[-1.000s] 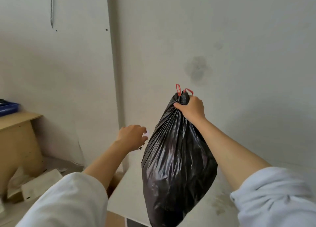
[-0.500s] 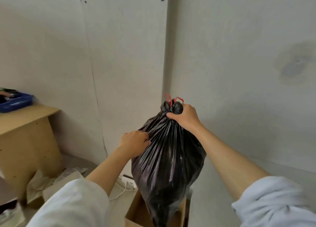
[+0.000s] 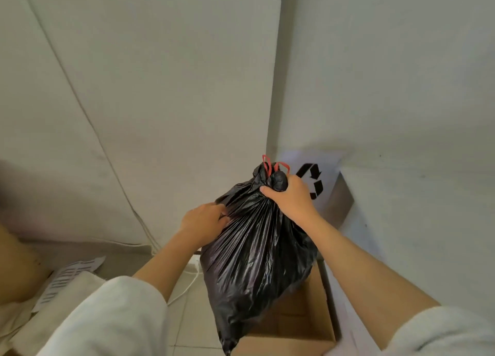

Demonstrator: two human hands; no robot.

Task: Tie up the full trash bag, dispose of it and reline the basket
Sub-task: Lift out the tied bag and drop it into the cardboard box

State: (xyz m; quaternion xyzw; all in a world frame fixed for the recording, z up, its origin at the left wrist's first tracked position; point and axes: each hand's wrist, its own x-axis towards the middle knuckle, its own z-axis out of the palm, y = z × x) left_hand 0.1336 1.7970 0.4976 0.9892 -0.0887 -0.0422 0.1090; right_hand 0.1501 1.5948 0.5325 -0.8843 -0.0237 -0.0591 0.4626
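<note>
Right-hand fingers (image 3: 268, 191): curled tight round the gathered neck of the black trash bag (image 3: 257, 256), just under the knot. Thumb across the front of the neck, other fingers hidden behind it. Red drawstring loops (image 3: 270, 165) sticking up above the knot, just above centre frame.

Left-hand fingers (image 3: 221, 214): bent, tips pinching a fold of pleated plastic on the bag's upper left side. Cannot tell how much plastic is caught.

Right hand (image 3: 292, 199) carrying the bag from the top, at centre frame. Left hand (image 3: 202, 221) lower and to the left, against the bag's shoulder. Both forearms bare, light sleeves (image 3: 112, 321) pushed up in the lower corners.

Bag tied off, full, hanging in the middle of the frame. Lower half in front of an open cardboard box (image 3: 302, 321) at lower right. Cannot tell if the bag bottom touches the box.

Behind the right hand: white sheet with a black recycling symbol (image 3: 313, 180) on the wall, right of centre. White cable (image 3: 187, 286) running down the wall and across the tiled floor (image 3: 187, 315), lower centre. Printed paper (image 3: 72, 275) on crumpled light sheets at lower left.
</note>
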